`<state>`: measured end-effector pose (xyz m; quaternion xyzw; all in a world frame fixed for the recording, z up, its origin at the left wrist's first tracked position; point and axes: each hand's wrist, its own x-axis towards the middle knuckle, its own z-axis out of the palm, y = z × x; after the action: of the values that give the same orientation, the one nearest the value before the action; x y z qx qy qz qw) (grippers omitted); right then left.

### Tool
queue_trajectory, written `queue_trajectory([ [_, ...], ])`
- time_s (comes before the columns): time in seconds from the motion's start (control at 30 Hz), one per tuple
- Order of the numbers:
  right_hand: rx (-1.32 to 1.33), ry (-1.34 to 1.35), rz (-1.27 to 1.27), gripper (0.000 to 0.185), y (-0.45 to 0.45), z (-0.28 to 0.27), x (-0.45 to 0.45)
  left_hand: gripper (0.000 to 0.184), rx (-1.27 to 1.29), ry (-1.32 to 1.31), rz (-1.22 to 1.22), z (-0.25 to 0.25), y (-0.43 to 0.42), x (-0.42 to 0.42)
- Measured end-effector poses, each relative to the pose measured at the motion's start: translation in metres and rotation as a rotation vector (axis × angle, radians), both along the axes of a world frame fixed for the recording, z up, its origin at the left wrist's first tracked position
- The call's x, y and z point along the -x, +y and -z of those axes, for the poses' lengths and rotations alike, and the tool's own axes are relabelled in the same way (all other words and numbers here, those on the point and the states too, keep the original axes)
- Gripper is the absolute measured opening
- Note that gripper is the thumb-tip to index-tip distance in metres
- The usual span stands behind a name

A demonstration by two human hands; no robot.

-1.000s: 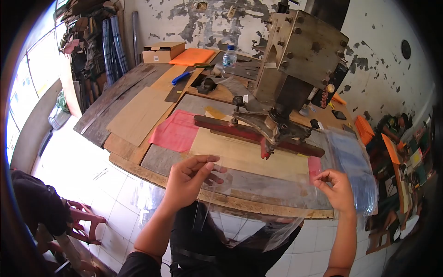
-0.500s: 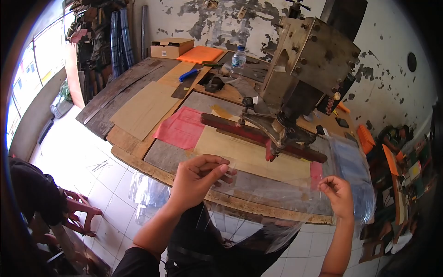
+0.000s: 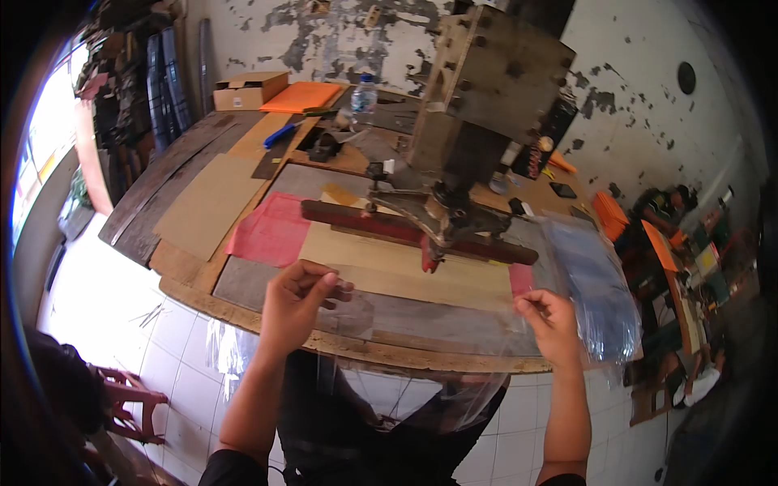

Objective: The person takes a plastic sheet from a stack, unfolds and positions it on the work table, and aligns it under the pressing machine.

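A clear plastic sheet (image 3: 429, 328) stretches between my hands over the front edge of the table. My left hand (image 3: 301, 304) pinches its left part with thumb and fingers. At the right, my right hand (image 3: 549, 320) has thumb and forefinger closed on the sheet's other side. Beyond the hands, the machine's long red-brown bar (image 3: 421, 233) lies above a yellowish sheet (image 3: 389, 271). A pink sheet (image 3: 271, 230) shows at the bar's left end, and a small pink patch near my right hand.
The press body (image 3: 486, 73) rises behind the bar. Bluish clear plastic (image 3: 596, 283) hangs over the table's right side. A bottle (image 3: 364, 99), blue cutter (image 3: 279, 135), cardboard box (image 3: 250, 91) and orange sheets (image 3: 301, 97) lie farther back. People are at both sides.
The view has shifted, so the table and machine appear farther left. My hands still hold the plastic sheet apart, with little change between them.
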<state>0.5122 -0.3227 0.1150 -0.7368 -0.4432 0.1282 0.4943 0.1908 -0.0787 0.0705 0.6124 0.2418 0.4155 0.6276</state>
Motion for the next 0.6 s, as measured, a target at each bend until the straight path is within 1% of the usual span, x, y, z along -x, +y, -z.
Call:
queue_trajectory([
  [0.23,-0.035,0.038,-0.013,0.017,0.002,0.011,0.015,0.018,-0.013,0.064,-0.027,0.013,0.013,0.000],
  [0.43,-0.130,0.146,0.017,0.016,-0.001,0.038,0.020,0.012,-0.031,0.094,-0.032,0.020,0.007,0.001],
  [0.5,-0.212,0.177,-0.040,0.012,-0.005,0.051,0.026,0.010,-0.094,0.079,-0.122,0.022,-0.006,0.001],
  [0.53,-0.287,0.200,-0.086,0.014,-0.009,0.067,0.028,0.010,-0.092,0.083,-0.113,0.030,-0.013,0.003],
  [0.6,-0.283,0.206,-0.036,0.016,-0.020,0.089,0.040,0.005,-0.442,0.204,-0.351,0.053,-0.028,0.010],
])
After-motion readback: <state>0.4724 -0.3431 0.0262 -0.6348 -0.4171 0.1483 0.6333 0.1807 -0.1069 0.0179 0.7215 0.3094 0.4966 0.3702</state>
